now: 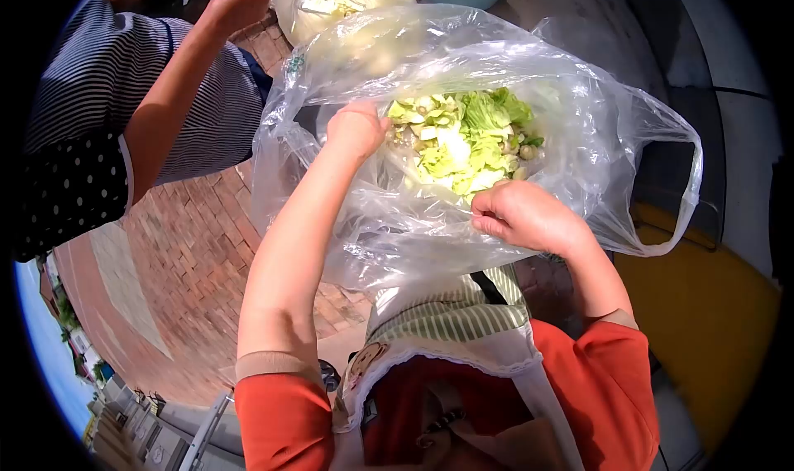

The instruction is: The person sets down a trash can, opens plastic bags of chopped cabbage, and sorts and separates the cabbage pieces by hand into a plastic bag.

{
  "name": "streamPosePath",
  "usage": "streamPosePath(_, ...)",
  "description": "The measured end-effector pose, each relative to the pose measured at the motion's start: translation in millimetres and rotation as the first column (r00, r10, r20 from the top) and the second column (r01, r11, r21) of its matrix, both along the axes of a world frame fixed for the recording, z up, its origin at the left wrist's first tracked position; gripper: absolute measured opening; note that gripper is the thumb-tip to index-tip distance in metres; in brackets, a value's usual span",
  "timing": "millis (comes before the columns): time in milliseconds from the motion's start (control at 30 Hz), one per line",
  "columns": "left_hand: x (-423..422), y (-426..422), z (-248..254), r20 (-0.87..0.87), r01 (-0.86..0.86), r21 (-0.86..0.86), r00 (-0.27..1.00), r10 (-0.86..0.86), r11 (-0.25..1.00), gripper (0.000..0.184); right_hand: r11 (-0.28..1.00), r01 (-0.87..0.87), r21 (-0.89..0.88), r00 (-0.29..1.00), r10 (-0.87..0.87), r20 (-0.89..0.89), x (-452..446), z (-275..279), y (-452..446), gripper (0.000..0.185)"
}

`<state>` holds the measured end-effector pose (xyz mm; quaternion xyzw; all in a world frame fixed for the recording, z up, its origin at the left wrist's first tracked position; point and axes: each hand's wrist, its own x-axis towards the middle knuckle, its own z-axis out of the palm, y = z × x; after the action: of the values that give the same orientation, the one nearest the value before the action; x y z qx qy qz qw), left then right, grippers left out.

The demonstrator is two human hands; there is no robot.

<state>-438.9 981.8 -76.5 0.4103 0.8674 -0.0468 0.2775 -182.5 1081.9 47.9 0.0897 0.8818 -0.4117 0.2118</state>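
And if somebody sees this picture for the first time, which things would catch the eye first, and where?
Probably the bright green leaves, heaped inside the large clear plastic bag near the centre, with the left hand at their left and the right hand at their lower right. Next may come the wearer's orange-red sleeves at the bottom, and another person's striped clothing at upper left.
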Motion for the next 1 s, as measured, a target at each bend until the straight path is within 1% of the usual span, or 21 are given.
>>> streamPosePath(67,-5,6,-29,-0.038,-0.009,-0.001,0.999,0.009,1.000,0.062,1.000,0.012,0.020,1.000,-0.011,-0.016,-2,-1,0,0.016)
streamPosePath(133,-11,6,-57,-0.126,0.012,-0.048,0.992,-0.018,0.999,0.050,0.997,0.050,0.055,0.998,-0.048,-0.037,-2,-1,-2,0.014)
streamPosePath(167,-15,6,-70,-0.120,0.025,-0.055,0.992,-0.031,0.998,0.050,0.997,0.062,0.048,0.998,-0.061,-0.031,0,-3,-4,0.014)
streamPosePath(267,-31,5,-99,-0.150,0.099,0.027,0.984,-0.094,0.995,0.028,0.972,0.179,-0.149,0.975,-0.196,-0.104,11,-22,-7,0.010)
streamPosePath(300,-28,9,-86,-0.151,0.112,0.019,0.983,-0.108,0.994,0.028,0.969,0.192,-0.157,0.972,-0.209,-0.104,14,-24,-5,0.010)
streamPosePath(367,-22,17,-45,-0.028,-0.017,0.012,0.999,0.017,1.000,0.028,0.957,0.209,-0.203,0.969,-0.230,-0.087,20,-26,-4,0.009)
streamPosePath(400,-24,16,-48,-0.026,0.008,0.181,1.000,-0.003,0.984,0.022,0.952,0.223,-0.209,0.965,-0.246,-0.090,22,-24,-1,0.009)
streamPosePath(433,-16,23,-23,-0.030,0.022,0.177,0.999,-0.017,0.984,0.022,0.949,0.217,-0.231,0.968,-0.239,-0.072,21,-21,4,0.011)
streamPosePath(467,1,33,24,0.170,-0.017,0.223,0.985,-0.022,0.975,0.021,0.944,0.210,-0.255,0.972,-0.231,-0.053,22,-20,8,0.013)
streamPosePath(500,15,36,58,0.367,-0.069,0.255,0.930,-0.031,0.964,0.021,0.940,0.220,-0.262,0.969,-0.241,-0.050,24,-23,8,0.013)
streamPosePath(533,20,34,73,0.370,-0.063,0.250,0.929,-0.035,0.966,0.021,0.946,0.206,-0.252,0.970,-0.231,-0.073,25,-27,7,0.013)
streamPosePath(600,22,35,90,0.202,0.031,0.445,0.970,-0.134,0.895,0.021,0.953,0.187,-0.240,0.972,-0.215,-0.098,20,-34,10,0.013)
streamPosePath(633,13,38,91,0.058,0.063,0.427,0.994,-0.097,0.902,0.020,0.958,0.168,-0.232,0.979,-0.189,-0.070,18,-35,10,0.012)
streamPosePath(700,-9,29,62,-0.087,0.048,0.441,0.996,-0.011,0.896,0.020,0.966,0.135,-0.220,0.987,-0.150,-0.054,26,-39,7,0.010)
streamPosePath(733,-10,26,64,-0.001,-0.061,0.281,0.998,0.064,0.958,0.021,0.969,0.143,-0.199,0.983,-0.163,-0.086,30,-43,5,0.011)
streamPosePath(767,-7,22,63,-0.004,-0.064,0.284,0.998,0.068,0.957,0.021,0.971,0.155,-0.180,0.978,-0.177,-0.113,33,-46,4,0.012)
streamPosePath(833,7,8,72,-0.060,-0.001,0.431,0.998,0.030,0.902,0.025,0.969,0.164,-0.182,0.969,-0.193,-0.152,35,-48,3,0.012)
streamPosePath(867,15,2,82,-0.036,0.013,0.430,0.999,0.002,0.903,0.031,0.967,0.175,-0.183,0.958,-0.210,-0.194,35,-49,2,0.012)
streamPosePath(900,23,-4,90,-0.039,0.009,0.431,0.999,0.008,0.902,0.031,0.969,0.169,-0.182,0.959,-0.204,-0.197,34,-50,2,0.012)
streamPosePath(967,32,-18,103,0.142,-0.013,0.421,0.989,-0.052,0.907,0.031,0.962,0.180,-0.207,0.958,-0.220,-0.187,28,-48,2,0.013)
streamPosePath(1000,38,-28,107,0.142,-0.016,0.425,0.989,-0.050,0.905,0.031,0.963,0.177,-0.203,0.958,-0.216,-0.187,26,-47,3,0.013)
